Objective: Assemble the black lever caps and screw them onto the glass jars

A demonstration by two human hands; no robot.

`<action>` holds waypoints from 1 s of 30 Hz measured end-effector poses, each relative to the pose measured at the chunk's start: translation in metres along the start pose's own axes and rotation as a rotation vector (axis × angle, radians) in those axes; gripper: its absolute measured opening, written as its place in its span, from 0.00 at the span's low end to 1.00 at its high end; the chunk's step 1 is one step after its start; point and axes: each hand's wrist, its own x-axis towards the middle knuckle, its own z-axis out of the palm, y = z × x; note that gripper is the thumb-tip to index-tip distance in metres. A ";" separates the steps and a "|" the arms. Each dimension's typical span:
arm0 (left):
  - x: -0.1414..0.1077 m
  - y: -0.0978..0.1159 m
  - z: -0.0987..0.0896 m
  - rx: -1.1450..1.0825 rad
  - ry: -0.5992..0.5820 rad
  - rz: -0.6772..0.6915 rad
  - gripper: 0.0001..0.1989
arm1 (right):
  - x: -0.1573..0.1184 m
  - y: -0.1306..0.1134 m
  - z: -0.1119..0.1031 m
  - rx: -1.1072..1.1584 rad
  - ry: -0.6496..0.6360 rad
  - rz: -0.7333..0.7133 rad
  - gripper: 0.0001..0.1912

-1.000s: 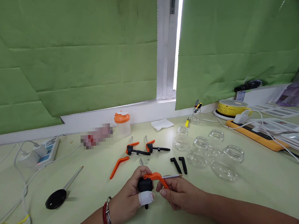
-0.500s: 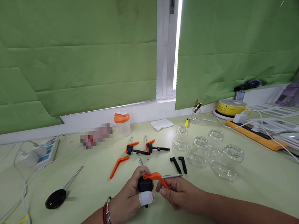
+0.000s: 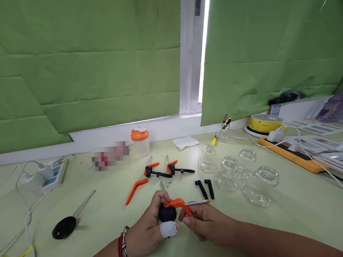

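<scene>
"Two hands are at work; what does each one have?"

"The left hand [image 3: 149,225] is wrapped around a black block [image 3: 167,214]. The right hand [image 3: 204,221] pinches the lower end of an orange lever [image 3: 178,202] between thumb and fingers."

"Where do those two pieces meet?"

"Between the grips. The lever's upper end lies over the top of the block, right by the left fingertips. I can't tell whether it sits in the block or only rests against it."

"And the metal rod [image 3: 198,202]?"

"It juts from the lever out over the right fingers, its tip pointing away from the block. The other end is hidden, so I can't say what holds it."

"Which step is this, then?"

"I'd judge it as lining the lever up with the block; nothing looks clearly fastened."

"What does the next move call for?"

"A firm left hold, I think, and small, careful turns from the right, since the lever's end could easily slide off."

"What else is close by?"

"Just beyond the left grip, a second rod [image 3: 162,185]. Farther off, two clamps [image 3: 175,170]; beyond the grip to the left, a loose orange arm [image 3: 136,191]; beyond the right hand, black pegs [image 3: 201,189] and glass jars [image 3: 230,175]."
</scene>
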 end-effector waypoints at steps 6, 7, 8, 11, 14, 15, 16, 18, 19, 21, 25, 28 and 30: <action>-0.001 -0.001 0.000 0.004 -0.014 -0.003 0.20 | 0.000 0.001 0.001 0.022 -0.005 -0.007 0.20; -0.001 0.000 0.000 0.009 -0.013 0.001 0.20 | 0.000 0.002 0.001 0.024 -0.005 -0.006 0.20; -0.001 0.000 0.000 0.012 -0.013 0.004 0.20 | 0.000 0.002 0.001 0.025 -0.004 -0.005 0.20; -0.001 0.001 0.001 0.007 -0.022 0.010 0.20 | 0.000 0.004 0.001 0.014 -0.002 -0.005 0.20; 0.000 0.002 0.001 0.006 -0.021 0.012 0.20 | 0.000 0.004 0.001 -0.008 -0.005 -0.008 0.20; 0.000 0.001 0.000 0.008 -0.022 0.013 0.20 | 0.000 0.004 0.001 -0.012 -0.005 -0.007 0.20; 0.000 0.001 0.000 0.009 -0.024 0.017 0.20 | 0.000 0.004 0.001 -0.014 -0.002 -0.005 0.20; 0.000 0.000 0.000 0.012 -0.032 0.026 0.20 | -0.001 0.003 0.001 -0.018 0.000 0.000 0.20; 0.000 0.000 0.000 0.013 -0.032 0.028 0.20 | -0.001 0.003 0.001 -0.022 0.000 0.001 0.20; 0.000 0.000 0.000 0.019 -0.025 0.020 0.20 | -0.001 0.002 0.001 -0.024 -0.005 -0.004 0.20; 0.000 0.002 0.001 0.013 -0.026 -0.013 0.20 | 0.000 0.003 0.001 0.000 -0.014 -0.009 0.20; 0.000 0.003 0.001 0.023 -0.010 -0.007 0.20 | 0.000 0.004 0.001 0.015 -0.012 0.000 0.20; 0.000 0.003 0.001 0.034 0.003 0.003 0.19 | 0.000 0.004 0.001 0.024 -0.016 -0.001 0.20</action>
